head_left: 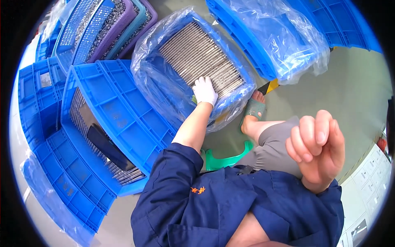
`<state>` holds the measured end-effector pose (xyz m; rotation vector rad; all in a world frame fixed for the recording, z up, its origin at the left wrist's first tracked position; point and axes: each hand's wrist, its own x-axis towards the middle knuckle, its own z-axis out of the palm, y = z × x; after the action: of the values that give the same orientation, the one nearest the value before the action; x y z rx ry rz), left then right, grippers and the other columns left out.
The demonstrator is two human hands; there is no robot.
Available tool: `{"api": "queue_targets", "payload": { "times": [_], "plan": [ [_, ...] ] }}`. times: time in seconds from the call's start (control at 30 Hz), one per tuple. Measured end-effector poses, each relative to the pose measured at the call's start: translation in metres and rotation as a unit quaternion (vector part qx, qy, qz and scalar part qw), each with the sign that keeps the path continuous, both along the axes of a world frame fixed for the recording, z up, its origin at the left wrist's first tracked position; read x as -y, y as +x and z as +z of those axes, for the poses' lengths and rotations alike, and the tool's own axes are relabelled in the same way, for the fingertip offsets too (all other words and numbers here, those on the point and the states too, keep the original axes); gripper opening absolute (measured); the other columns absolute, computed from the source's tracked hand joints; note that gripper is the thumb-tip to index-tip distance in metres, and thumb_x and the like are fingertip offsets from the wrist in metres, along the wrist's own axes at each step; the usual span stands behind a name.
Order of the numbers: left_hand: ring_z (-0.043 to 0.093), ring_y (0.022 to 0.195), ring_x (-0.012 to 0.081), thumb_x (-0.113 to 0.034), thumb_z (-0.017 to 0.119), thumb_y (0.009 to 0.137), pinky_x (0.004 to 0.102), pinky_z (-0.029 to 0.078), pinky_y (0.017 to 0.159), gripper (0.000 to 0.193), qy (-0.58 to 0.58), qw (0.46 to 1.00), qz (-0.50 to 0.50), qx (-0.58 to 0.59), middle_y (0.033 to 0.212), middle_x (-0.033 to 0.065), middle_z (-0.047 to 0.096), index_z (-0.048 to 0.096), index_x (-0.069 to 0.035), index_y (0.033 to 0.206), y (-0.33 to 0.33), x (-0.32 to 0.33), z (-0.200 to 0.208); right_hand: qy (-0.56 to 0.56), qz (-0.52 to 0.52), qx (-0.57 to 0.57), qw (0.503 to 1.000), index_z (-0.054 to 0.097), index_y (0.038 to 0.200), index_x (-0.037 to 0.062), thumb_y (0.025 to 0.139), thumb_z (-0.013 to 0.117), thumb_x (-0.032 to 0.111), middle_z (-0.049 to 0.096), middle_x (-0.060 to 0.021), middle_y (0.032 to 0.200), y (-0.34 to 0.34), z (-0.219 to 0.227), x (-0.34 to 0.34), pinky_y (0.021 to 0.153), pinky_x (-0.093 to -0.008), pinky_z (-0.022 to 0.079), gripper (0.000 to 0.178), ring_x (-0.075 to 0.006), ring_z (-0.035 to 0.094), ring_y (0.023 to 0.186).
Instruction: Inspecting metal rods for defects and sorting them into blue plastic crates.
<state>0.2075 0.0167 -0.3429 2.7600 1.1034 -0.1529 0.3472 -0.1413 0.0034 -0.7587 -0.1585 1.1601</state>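
My left hand (pixel 205 91), in a white glove, reaches down onto a layer of thin metal rods (pixel 201 53). Its fingers lie over the rods, slightly apart, and I see nothing gripped in them. The rods sit side by side in a blue crate (pixel 163 70) lined with clear plastic film (pixel 145 49). A small yellow-green bit (pixel 194 99) shows beside the glove. My right hand (pixel 317 150) is bare and raised at the right, away from the crate. Its fingers curl loosely toward the palm, with nothing visible in them.
At the left, a blue crate (pixel 119 111) holds more rods and a dark phone-like object (pixel 108 146). Baskets of small metal parts (pixel 113 20) stand at the upper left. Another film-covered crate (pixel 284 41) is upper right. A green plastic piece (pixel 228 160) lies by my legs.
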Motion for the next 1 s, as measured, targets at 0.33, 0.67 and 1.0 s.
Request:
{"api": "queue_targets", "payload": {
  "times": [0.33, 0.67, 1.0],
  "plan": [
    [0.06, 0.077, 0.0247, -0.014, 0.045, 0.08, 0.0417, 0.042, 0.069, 0.015, -0.022, 0.995, -0.075, -0.059, 0.081, 0.0093, 0.06, 0.06, -0.009, 0.081, -0.002, 0.01, -0.02, -0.013, -0.006, -0.013, 1.0, 0.046, 0.08, 0.008, 0.098, 0.029, 0.029, 0.037, 0.0003, 0.062, -0.002, 0.0, 0.0, 0.053, -0.0252, 0.036, 0.032, -0.0104, 0.038, 0.054],
    [0.064, 0.085, 0.0279, -0.017, 0.047, 0.08, 0.0402, 0.048, 0.072, 0.022, -0.149, 0.974, -0.047, -0.162, 0.089, 0.0169, 0.065, 0.065, -0.006, 0.088, 0.013, -0.003, 0.011, 0.004, -0.005, -0.05, 0.999, 0.046, 0.079, 0.0056, 0.095, 0.038, 0.031, 0.039, -0.0029, 0.063, -0.001, 0.003, 0.003, 0.054, -0.0272, 0.034, 0.031, -0.0132, 0.039, 0.058],
    [0.058, 0.082, 0.0386, -0.024, 0.053, 0.075, 0.043, 0.045, 0.075, 0.027, -0.325, 0.939, 0.099, 0.046, 0.083, 0.0218, 0.06, 0.057, -0.002, 0.091, -0.023, 0.022, 0.073, 0.056, -0.053, -0.076, 0.994, 0.052, 0.086, 0.0016, 0.093, 0.043, 0.026, 0.044, -0.0017, 0.066, 0.001, 0.002, 0.009, 0.059, -0.0262, 0.037, 0.027, -0.0129, 0.045, 0.062]
  ]
}}
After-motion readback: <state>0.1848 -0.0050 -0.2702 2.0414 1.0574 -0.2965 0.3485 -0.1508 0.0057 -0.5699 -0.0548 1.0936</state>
